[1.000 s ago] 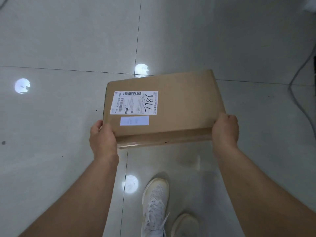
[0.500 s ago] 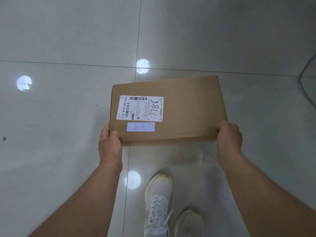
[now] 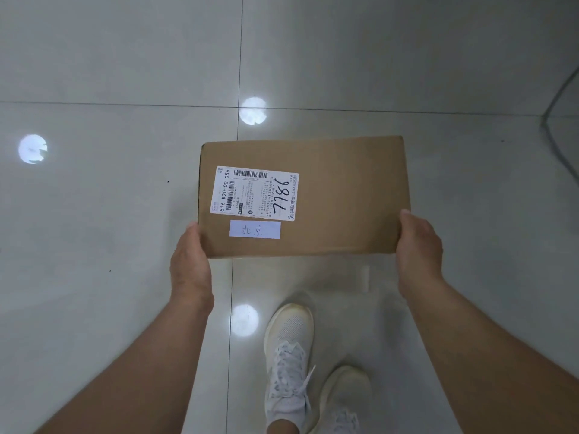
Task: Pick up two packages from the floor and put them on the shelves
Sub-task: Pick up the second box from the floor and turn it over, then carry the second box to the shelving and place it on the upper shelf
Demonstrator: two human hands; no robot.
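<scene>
A flat brown cardboard package [image 3: 344, 198] is held level above the tiled floor, in the middle of the view. A white shipping label with "7786" handwritten on it and a small pale note sit on its top left. My left hand [image 3: 191, 264] grips the package's near left corner. My right hand [image 3: 419, 245] grips its near right corner. No second package and no shelves are in view.
Glossy grey floor tiles [image 3: 94, 245] reflect round ceiling lights. My two white sneakers [image 3: 291, 355] stand below the package. A dark cable [image 3: 560, 98] runs along the floor at the right edge.
The package has levelled out, so its near side face no longer shows. Both hands stay on its near corners. The view has shifted slightly and the feet have stepped forward.
</scene>
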